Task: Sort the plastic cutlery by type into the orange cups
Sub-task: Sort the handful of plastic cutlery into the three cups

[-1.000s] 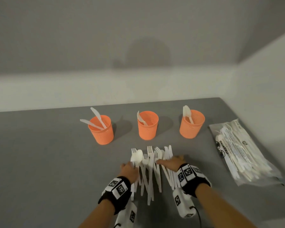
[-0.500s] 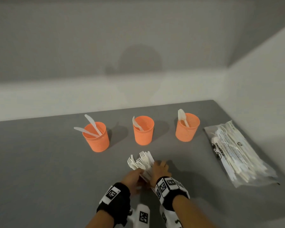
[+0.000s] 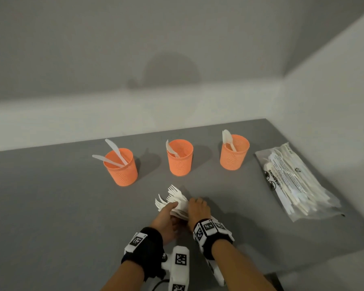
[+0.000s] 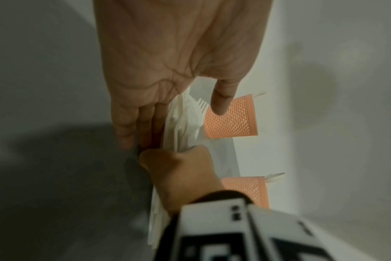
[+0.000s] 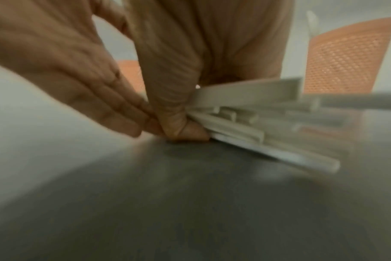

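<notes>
Three orange cups (image 3: pixel 180 157) stood in a row on the grey worktop (image 3: pixel 51 206), each holding white cutlery. Nearer, the left hand (image 3: pixel 166 219) and right hand (image 3: pixel 198 208), fingers curled, gripped a bundle of forks (image 3: pixel 174 198) between them. A cutlery bag (image 3: pixel 296 181) lay far right.

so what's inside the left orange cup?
Two white knives stand in the left orange cup, blades sticking out over the rim toward the left. Their lower ends and the cup's bottom are hidden by the wall.
</notes>
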A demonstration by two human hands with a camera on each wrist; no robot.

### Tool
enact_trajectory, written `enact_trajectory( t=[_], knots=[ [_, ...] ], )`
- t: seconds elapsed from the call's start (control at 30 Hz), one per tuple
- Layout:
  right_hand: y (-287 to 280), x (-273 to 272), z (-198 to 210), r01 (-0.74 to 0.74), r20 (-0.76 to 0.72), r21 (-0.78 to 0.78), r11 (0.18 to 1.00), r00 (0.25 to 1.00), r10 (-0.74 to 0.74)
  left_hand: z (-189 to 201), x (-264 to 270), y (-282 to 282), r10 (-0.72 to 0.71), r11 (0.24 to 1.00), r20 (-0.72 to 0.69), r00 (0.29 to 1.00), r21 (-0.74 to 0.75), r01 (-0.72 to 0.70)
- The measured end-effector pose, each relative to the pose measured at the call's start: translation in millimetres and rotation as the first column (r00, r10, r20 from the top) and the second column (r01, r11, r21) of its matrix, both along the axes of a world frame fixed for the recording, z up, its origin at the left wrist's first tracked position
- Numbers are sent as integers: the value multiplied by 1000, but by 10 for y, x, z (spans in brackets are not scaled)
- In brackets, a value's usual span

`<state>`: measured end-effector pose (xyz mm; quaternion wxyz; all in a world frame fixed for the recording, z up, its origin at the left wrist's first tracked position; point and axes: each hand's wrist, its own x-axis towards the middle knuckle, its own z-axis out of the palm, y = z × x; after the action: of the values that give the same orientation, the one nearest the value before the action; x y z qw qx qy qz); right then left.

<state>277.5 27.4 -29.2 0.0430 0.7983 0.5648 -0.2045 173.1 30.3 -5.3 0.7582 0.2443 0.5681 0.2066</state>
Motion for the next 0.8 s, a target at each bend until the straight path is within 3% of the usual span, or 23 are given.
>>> enact_trajectory(
  t=[0.3,0.5,0.67,0.8],
  knots=[
    [-36,13,-2,-93,16,1,996,996,93,-16,-41,-78,34,999,114,993,-10,-33],
    [-62,-14,12,-113,32,3,994,993,113,1,-79,-118,-15,999,104,994,33,12],
    [-74,28,138,-12,-153,96,995,988,26,107,-114,-118,-67,993,128,990,102,54],
    [12,60,291,128,-398,267,955,918,-12,151,-264,-101,8,994,145,989,108,-23]
  ],
)
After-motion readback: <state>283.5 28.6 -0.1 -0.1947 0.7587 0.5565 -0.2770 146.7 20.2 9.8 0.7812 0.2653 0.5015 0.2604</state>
